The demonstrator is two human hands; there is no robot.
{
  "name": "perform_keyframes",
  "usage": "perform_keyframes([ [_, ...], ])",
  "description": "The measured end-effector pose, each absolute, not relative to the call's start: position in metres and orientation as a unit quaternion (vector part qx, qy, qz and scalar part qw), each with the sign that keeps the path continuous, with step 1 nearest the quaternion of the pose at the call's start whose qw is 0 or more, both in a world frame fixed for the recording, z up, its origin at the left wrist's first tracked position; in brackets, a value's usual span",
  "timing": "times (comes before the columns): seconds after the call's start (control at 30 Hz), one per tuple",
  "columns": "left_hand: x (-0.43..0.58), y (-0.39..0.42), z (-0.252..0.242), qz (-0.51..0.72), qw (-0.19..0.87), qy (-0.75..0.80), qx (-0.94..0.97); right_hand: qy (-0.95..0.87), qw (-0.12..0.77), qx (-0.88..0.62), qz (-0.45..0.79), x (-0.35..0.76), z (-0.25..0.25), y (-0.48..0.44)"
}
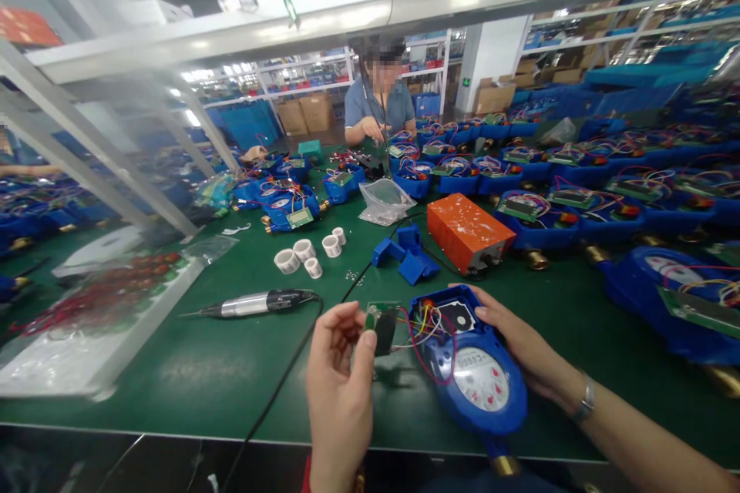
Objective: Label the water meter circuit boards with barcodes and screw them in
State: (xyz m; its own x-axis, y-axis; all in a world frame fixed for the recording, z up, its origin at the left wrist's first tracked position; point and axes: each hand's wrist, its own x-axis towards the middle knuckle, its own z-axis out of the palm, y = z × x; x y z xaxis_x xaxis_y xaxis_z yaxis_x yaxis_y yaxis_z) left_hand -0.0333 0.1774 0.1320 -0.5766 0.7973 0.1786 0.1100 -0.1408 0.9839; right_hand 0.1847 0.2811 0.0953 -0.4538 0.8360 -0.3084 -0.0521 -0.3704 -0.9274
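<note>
My left hand (344, 385) pinches a small green circuit board (382, 330) by its edge, raised above the table. Red, white and yellow wires (426, 323) run from the board into the open housing of a blue water meter (486, 377). Around the far right side of that meter curls my right hand (520, 335), its thumb on the housing rim. The meter's round dial faces up, and a brass fitting (506, 465) sticks out at its near end. Part of the right hand's fingers is hidden behind the housing.
An electric screwdriver (254, 303) lies left, its cable crossing the table. Beyond are white label rolls (304, 250), blue plastic pieces (410, 254), an orange box (469, 231) and a plastic bag (386, 202). Many meters line the right. A person (380, 104) sits opposite, below the shelf beam (347, 19).
</note>
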Motion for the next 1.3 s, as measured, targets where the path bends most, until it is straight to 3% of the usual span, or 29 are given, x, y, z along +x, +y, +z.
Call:
perform_keyframes([
  [0.1,-0.038,0.191,0.161,0.602,0.275,0.591,0.460,-0.606,0.273,-0.432,0.609,0.186,0.117,0.289],
  [0.2,-0.039,0.210,0.190,0.527,0.294,0.583,0.544,-0.722,0.326,-0.393,0.467,0.179,0.148,0.290],
  [0.27,-0.040,0.224,0.204,0.490,0.317,0.561,0.587,-0.764,0.337,-0.328,0.442,0.167,0.168,0.289],
  [0.37,-0.037,0.240,0.207,0.495,0.390,0.520,0.576,-0.772,0.339,-0.287,0.456,0.144,0.180,0.293],
  [0.53,-0.010,0.242,0.164,0.713,0.383,0.498,0.313,-0.656,0.436,-0.316,0.528,0.129,0.158,0.308],
  [0.73,0.037,0.240,0.129,0.631,0.447,0.511,0.376,-0.598,0.484,-0.306,0.561,0.137,0.153,0.307],
  [1.1,0.026,0.249,0.139,0.532,0.372,0.569,0.505,-0.551,0.508,-0.324,0.577,0.133,0.145,0.314],
  [1.3,0.023,0.245,0.145,0.586,0.446,0.540,0.407,-0.572,0.493,-0.335,0.563,0.127,0.141,0.314],
])
